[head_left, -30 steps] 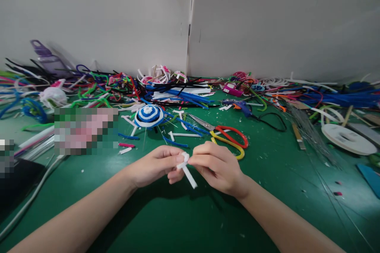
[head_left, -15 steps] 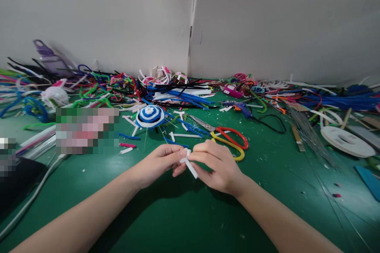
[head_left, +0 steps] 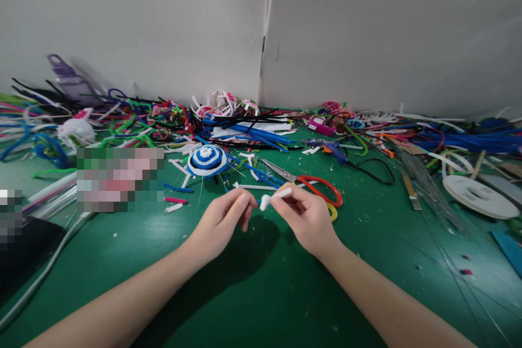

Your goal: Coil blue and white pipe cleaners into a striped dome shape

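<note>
two white partition boards are stood upright along the far edge of a green table, and the whole back strip of that table is covered by a tangled heap of pipe cleaners in blue, green, red, black and white. a white flat reel is laid at the right side, near a bundle of thin wires. a purple-capped bottle is leaned against the left board. in the middle ground a blue and white coiled disc is set on the table, and just right of it a pair of scissors with red and yellow handles is laid flat, its yellow loop partly hidden behind the right hand. a blue glue gun with a black cord is seen beyond the scissors. the left hand is held low over the table with its fingers loosely curled and its fingertips drawn together; nothing can be made out in its grasp. the right hand is pinched on a short white pipe cleaner piece, which is held above the table between the two hands, its knotted end pointed toward the left fingertips and kept just apart from them.
</note>
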Demonstrator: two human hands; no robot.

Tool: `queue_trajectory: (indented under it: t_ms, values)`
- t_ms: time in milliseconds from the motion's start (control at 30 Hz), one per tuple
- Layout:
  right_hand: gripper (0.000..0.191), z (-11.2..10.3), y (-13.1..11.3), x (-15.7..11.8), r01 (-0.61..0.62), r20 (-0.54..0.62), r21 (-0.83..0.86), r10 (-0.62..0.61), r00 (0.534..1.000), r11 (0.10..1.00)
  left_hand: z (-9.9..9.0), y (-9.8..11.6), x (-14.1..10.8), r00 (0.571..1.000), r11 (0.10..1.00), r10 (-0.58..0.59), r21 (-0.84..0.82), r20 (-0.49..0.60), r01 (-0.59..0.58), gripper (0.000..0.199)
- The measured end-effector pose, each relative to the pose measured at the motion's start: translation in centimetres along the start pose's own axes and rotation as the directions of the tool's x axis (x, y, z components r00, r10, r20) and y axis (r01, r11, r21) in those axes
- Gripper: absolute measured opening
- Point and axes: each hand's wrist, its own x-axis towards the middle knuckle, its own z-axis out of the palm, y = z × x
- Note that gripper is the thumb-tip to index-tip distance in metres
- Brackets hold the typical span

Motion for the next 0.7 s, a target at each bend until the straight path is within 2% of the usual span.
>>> queue_trajectory:
  t_ms: [100,233,333,467,533,633,700]
  values:
    - [0.014,0.1,0.2,-0.1,-0.049,0.012,0.032,0.049,0.999,0.998,0.2,0.2,-0.3,0.995,0.995,0.086,0.057,-0.047,-0.083,0.02]
    - [0.014,0.5,0.1,-0.4,-0.049,0.034,0.007,0.049,0.998,0.999,0.5,0.1,-0.4,0.98,0.976,0.159,0.165,-0.117,-0.139,0.014]
    - [0.012,0.8,-0.3,-0.5,-0.006,0.033,-0.025,0.007,0.999,1.0,0.6,-0.1,-0.3,0.983,0.982,0.131,0.154,-0.13,-0.11,0.015]
    - [0.011,0.8,-0.7,-0.6,0.041,0.011,-0.047,-0.04,0.999,0.998,0.5,-0.3,-0.1,0.991,0.998,0.049,0.046,-0.122,-0.043,0.015]
    - [0.011,0.8,-0.6,-0.7,0.057,0.008,-0.061,-0.057,0.998,0.997,0.6,-0.4,-0.1,0.991,0.998,0.058,0.038,-0.12,-0.054,0.013]
    - [0.009,0.9,-0.4,-0.9,0.083,-0.002,-0.079,-0.083,0.997,0.993,0.7,-0.3,-0.3,0.978,0.986,0.156,0.088,-0.135,-0.145,0.012]
    - [0.007,1.1,-0.3,-1.1,0.082,-0.008,-0.058,-0.083,0.997,0.995,0.8,-0.3,-0.5,0.955,0.959,0.256,0.165,-0.149,-0.232,0.01]
